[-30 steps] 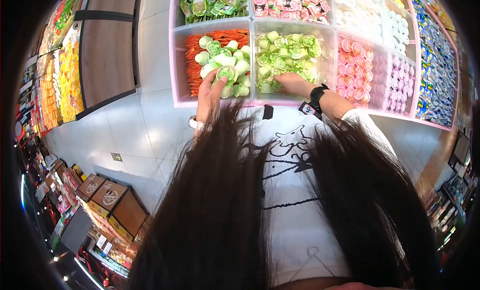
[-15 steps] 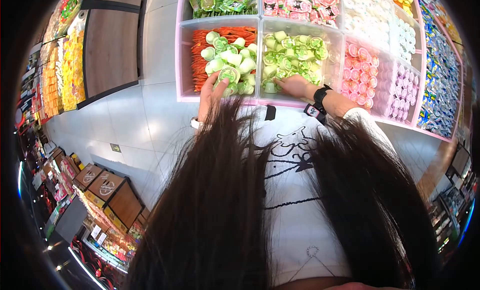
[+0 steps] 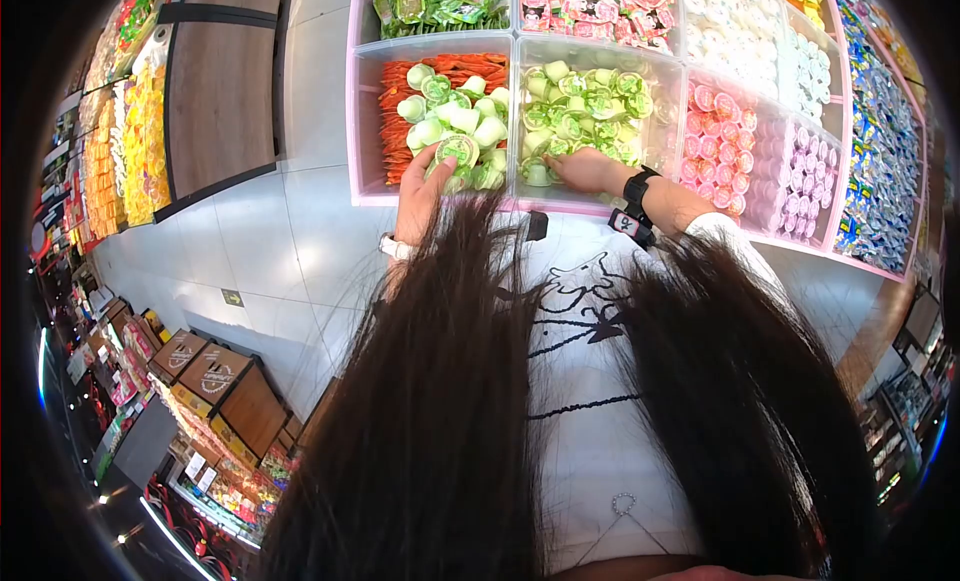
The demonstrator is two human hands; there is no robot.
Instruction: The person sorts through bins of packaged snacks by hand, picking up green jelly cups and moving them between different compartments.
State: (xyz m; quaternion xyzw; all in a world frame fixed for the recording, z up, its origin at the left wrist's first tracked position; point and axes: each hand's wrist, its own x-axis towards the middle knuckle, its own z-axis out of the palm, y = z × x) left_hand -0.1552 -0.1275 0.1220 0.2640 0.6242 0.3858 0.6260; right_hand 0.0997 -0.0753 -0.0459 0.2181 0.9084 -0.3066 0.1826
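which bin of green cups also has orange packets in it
The clear bin at the left hand: orange packets beside its green-lidded cups; the right hand reaches a cups-only bin.

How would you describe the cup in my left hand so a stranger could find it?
Find the pink-framed display of clear bins. In the bin with orange packets at its left side, the left hand grips one small cup at the front. It alone is held, its round green lid facing up.

The left hand [image 3: 420, 193] nudges its round green-lidded plastic jelly cup [image 3: 458, 148] slightly toward 1 o'clock. The right hand [image 3: 588, 169] edges toward 9 o'clock.
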